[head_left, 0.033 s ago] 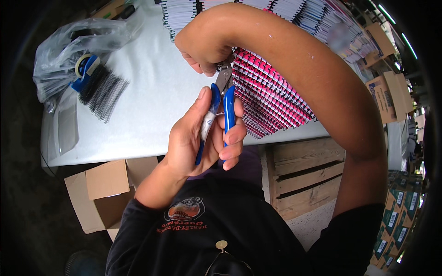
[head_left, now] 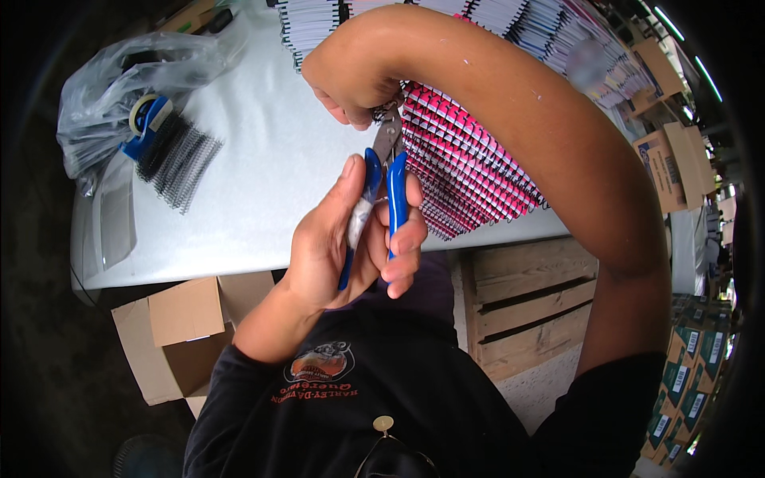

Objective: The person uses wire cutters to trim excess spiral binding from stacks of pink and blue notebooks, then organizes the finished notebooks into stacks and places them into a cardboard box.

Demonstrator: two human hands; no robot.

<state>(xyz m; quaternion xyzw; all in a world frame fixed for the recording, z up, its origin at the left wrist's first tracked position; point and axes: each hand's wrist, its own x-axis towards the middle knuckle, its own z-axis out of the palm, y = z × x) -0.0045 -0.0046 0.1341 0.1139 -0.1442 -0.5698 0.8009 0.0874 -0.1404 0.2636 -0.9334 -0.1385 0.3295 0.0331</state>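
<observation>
My left hand [head_left: 323, 239] is closed around the blue-handled wire cutters [head_left: 396, 187], the thumb along one handle and the fingers around the other. The handles stand apart. The cutters' metal jaws point up to the dark wire at the corner of a stack of pink-and-white spiral-bound notebooks [head_left: 470, 163]. My right arm arches over that stack. At its end, my right hand [head_left: 343, 92] is bent down with curled fingers beside the jaws. What those fingers grip is mostly hidden by the hand.
White spiral-bound notebooks [head_left: 311, 36] line the table's far side. At left lie a plastic bag [head_left: 96, 95], a blue tape dispenser [head_left: 151, 127] and black binding coils [head_left: 179, 163]. An open cardboard box [head_left: 187, 311] and a wooden crate [head_left: 530, 303] stand below the near edge.
The cutters and the fingers of my left hand have shifted very slightly. My right hand stays in the same place.
</observation>
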